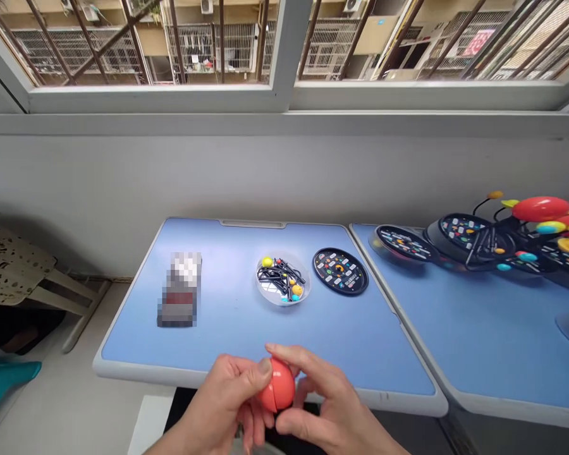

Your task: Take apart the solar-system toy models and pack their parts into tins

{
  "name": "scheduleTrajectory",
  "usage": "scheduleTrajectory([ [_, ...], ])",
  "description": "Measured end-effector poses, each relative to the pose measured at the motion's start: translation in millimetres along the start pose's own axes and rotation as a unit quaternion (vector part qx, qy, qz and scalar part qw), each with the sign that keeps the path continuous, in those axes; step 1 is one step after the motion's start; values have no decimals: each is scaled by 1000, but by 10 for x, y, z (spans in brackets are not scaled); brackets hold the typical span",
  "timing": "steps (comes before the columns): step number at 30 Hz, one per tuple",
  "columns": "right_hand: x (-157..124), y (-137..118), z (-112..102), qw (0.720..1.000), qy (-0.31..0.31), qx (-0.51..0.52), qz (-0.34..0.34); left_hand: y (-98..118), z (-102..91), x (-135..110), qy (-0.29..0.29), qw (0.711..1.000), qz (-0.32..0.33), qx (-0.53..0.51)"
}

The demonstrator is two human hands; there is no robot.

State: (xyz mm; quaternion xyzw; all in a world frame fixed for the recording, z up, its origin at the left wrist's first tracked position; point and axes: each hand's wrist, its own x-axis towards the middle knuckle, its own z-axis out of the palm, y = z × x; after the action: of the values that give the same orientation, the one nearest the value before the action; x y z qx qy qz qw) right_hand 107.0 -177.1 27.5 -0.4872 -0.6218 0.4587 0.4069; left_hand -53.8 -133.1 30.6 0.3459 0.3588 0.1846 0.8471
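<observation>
Ball point(281, 387) sits by the counter's point(133, 338) near edge, its seam running away from me. My left hand point(232, 392) holds it; my right hand point(334, 395) curves round its right side, maybe gripping, I can't tell.

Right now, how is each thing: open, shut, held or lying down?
Red ball: held, seam showing
Left hand: closed on the ball
Right hand: curved around the ball's side, grip unclear
Clear container: open, black rods and coloured pieces inside
Black printed disc: lying flat
Pixelated thing: lying down, details hidden
</observation>
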Motion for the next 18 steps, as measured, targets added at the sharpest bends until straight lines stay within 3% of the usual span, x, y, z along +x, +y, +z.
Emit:
scheduleTrajectory([
  [6,122,-61,-91,992,39,-103,-66,176,66,51,45,995,82,34],
  [11,112,-87,-169,988,26,-123,-91,320,163,-3,-66,988,134,37],
  [18,118,-13,-206,980,-24,-134,-141,295,107,12,-102,988,118,13],
])
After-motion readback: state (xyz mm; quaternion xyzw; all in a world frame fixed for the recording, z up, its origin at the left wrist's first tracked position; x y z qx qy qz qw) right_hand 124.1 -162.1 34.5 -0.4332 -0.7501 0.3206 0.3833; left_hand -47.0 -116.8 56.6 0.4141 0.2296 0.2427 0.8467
